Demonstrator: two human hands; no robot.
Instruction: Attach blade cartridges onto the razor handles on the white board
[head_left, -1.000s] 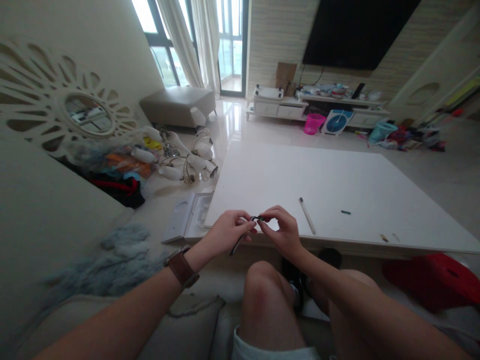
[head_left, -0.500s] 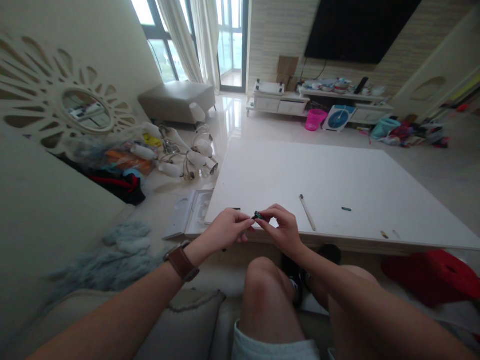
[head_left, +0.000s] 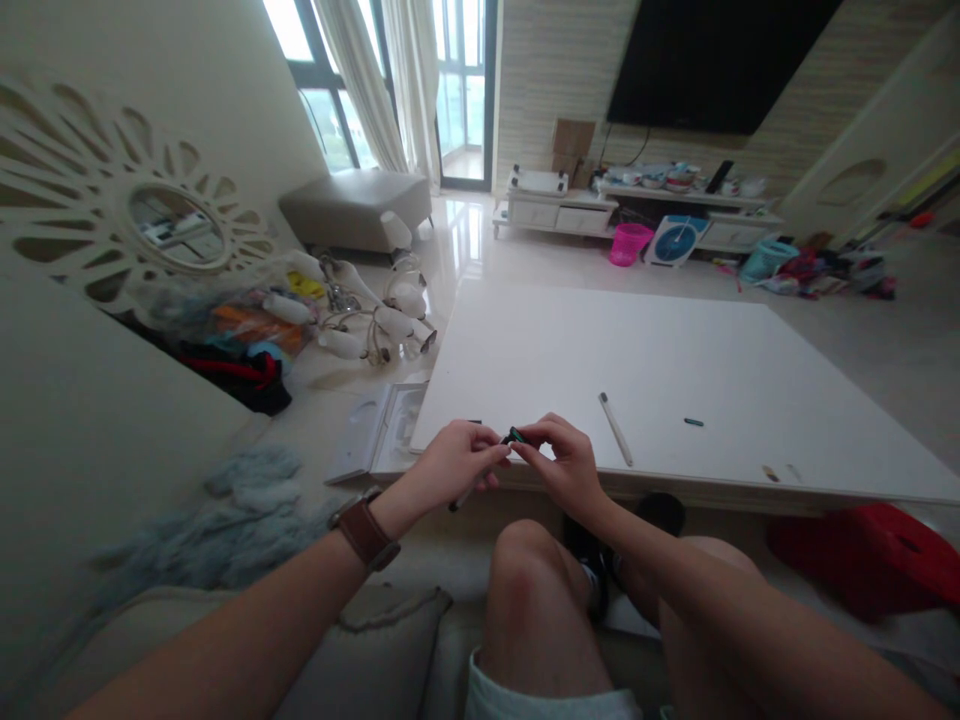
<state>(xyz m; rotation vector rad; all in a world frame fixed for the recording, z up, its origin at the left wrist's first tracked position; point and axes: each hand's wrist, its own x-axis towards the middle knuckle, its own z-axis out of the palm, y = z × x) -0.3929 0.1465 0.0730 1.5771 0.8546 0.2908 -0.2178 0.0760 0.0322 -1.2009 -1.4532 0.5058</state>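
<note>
My left hand (head_left: 452, 464) is closed around a thin dark pen-like stick (head_left: 471, 489) whose lower end pokes out below the fingers. My right hand (head_left: 559, 462) pinches a small dark green piece (head_left: 514, 436) at the stick's top end, fingertips of both hands meeting there. Both hands hover over the near edge of a low white table (head_left: 637, 350). A brown watch (head_left: 364, 531) sits on my left wrist. My bare knees are below the hands.
On the table lie a pale stick (head_left: 615, 428) and a small green cap-like piece (head_left: 693, 422). A white tray (head_left: 379, 432) and a chandelier (head_left: 367, 310) lie on the floor to the left. A red stool (head_left: 862, 560) stands at the right.
The hands stay joined at the table edge. The stick in my left hand has shifted a little, its lower end showing again after being tucked behind the fingers.
</note>
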